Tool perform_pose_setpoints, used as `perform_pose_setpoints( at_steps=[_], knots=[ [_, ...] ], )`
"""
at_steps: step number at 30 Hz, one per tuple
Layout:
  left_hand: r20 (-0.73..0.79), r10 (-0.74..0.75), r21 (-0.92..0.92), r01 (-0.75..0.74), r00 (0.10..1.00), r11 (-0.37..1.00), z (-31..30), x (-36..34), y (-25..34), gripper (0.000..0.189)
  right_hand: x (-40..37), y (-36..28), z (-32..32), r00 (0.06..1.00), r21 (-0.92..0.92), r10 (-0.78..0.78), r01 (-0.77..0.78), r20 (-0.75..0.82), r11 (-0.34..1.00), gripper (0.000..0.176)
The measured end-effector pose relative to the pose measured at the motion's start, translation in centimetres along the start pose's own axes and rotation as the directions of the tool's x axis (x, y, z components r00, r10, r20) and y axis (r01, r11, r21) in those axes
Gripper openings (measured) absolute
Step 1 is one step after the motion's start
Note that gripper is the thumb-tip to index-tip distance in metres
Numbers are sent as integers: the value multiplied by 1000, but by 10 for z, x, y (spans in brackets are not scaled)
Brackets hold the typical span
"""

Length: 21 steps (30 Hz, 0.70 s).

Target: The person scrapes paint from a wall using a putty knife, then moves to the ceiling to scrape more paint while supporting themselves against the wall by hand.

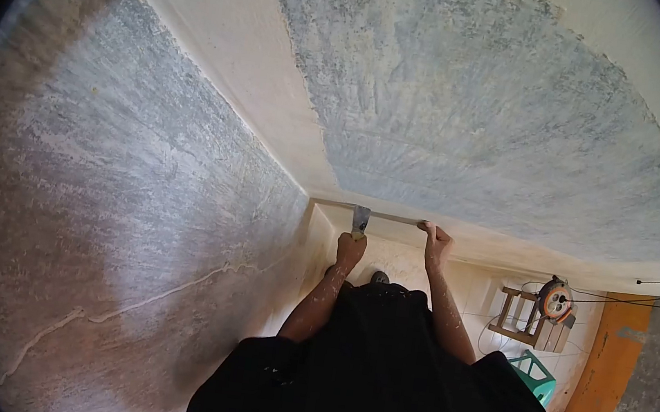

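My left hand [351,249] is wrapped round the handle of a putty knife [361,217], its blade pointing up and away from me. That blade overlaps a long, thin, flat strip [394,217], which lies crosswise in front of me. The fingers of my right hand [437,245] pinch the right end of this strip. Its left end reaches close to the corner of the room. Both hands are near the front wall [473,116], which has a large rough grey patch bordered by cream coating. Pale specks dot my forearms.
The left wall [143,183] is grey and rough, with a raised, jagged pale line [162,294] across it. At the right, an orange cable reel [556,300] sits by a wooden stool [525,329]. A green plastic stool [537,380] stands nearer me. Dark cables run rightward.
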<state>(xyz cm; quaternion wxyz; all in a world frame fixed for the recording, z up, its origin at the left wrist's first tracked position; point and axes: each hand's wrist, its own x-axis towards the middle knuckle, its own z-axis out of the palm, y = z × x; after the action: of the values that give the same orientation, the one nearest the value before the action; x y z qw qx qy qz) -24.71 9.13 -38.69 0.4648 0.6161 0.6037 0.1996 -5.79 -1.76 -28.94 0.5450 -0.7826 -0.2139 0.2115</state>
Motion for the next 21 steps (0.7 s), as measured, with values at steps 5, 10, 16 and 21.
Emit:
perform_pose_setpoints(
  at_steps=[5,10,16,21],
  knots=[
    [105,-23,-30,26,994,999,-10,-3,4,38,5,4,-1,998,-7,-64,64,5,998,29],
    [123,23,-88,-13,992,996,-2,-1,-4,37,8,4,-3,999,-25,-41,42,30,999,32],
    [44,3,15,-3,999,1000,-8,-7,10,37,3,-3,-1,1000,-41,-13,14,12,999,29],
    [60,-9,59,6,998,998,-20,-8,16,38,-2,1,-4,1000,-19,-7,7,7,1000,31]
  ],
)
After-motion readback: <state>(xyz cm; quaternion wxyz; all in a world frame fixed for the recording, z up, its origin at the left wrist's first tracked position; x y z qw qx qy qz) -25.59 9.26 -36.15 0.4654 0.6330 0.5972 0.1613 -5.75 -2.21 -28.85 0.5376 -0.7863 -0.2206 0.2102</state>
